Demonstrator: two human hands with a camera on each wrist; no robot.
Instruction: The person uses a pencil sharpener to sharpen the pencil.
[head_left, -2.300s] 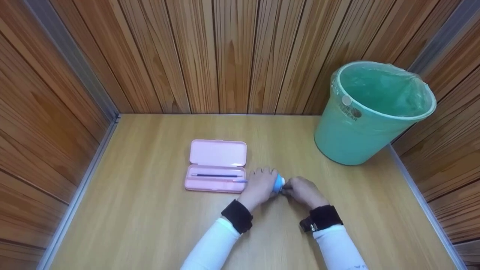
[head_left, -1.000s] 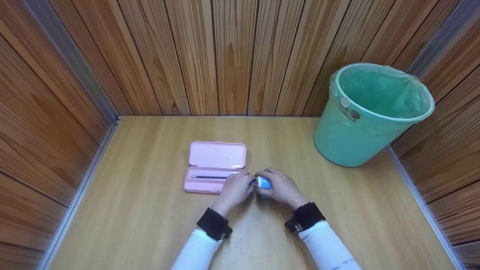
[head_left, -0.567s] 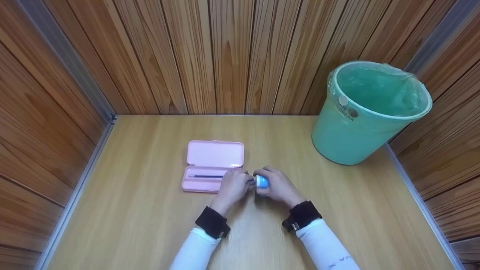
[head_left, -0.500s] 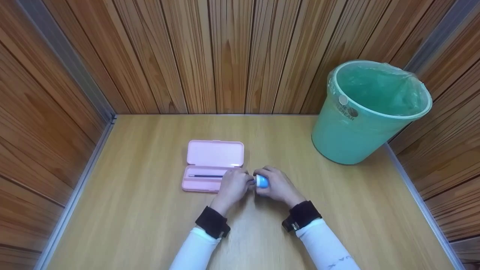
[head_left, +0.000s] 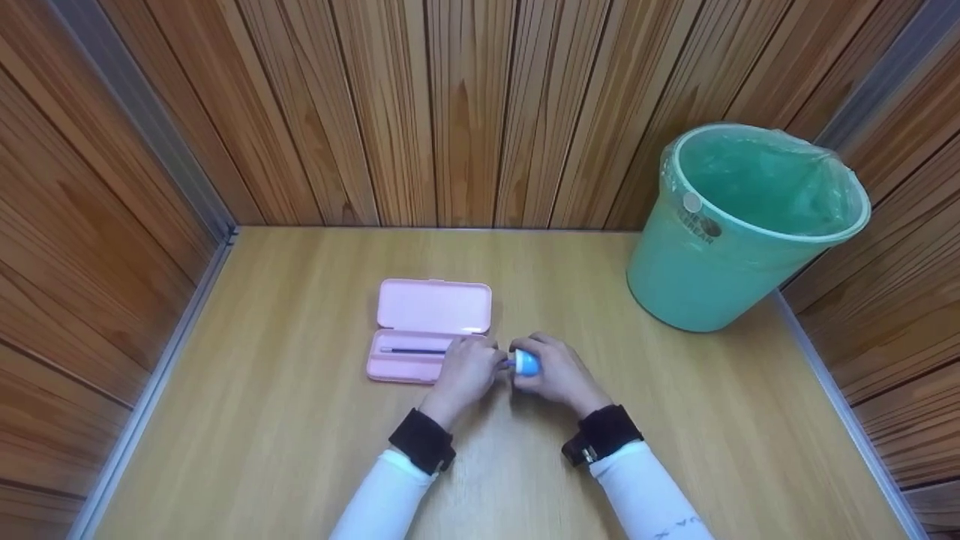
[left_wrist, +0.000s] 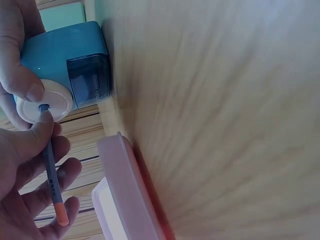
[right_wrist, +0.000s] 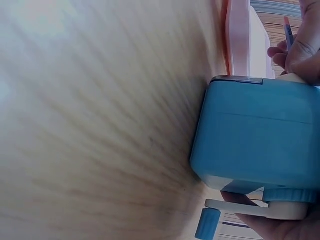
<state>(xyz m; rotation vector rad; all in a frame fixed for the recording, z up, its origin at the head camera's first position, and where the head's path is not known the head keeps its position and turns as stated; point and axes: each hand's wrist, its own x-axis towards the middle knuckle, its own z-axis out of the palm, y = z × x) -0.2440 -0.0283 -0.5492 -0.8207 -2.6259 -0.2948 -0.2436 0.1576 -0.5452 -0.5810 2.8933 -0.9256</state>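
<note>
My left hand [head_left: 466,371] pinches a grey-blue pencil [left_wrist: 52,175] with an orange end between thumb and fingers. The pencil's other end sits in the hole of the round white face [left_wrist: 52,97] of a blue crank pencil sharpener [left_wrist: 60,47]. Around the sharpener's body, my right hand [head_left: 559,373] holds it on the table. In the right wrist view, the white crank arm [right_wrist: 250,207] with its blue knob [right_wrist: 207,224] sticks out at the far end from the pencil. A dark window [left_wrist: 90,80] shows on one side; its contents are unclear.
A pink pencil case [head_left: 433,306] lies with its lid up, left of and partly behind my left hand. Inside it rests a dark pencil [head_left: 412,350]. At the back right stands a green bin [head_left: 694,277] with a clear liner. Wood-panelled walls [head_left: 465,112] enclose the table.
At first the left hand covered the sharpener, with the right hand at its right end. Now the right hand grips the sharpener, further left, and the left holds the pencil. The last second shows almost no motion.
</note>
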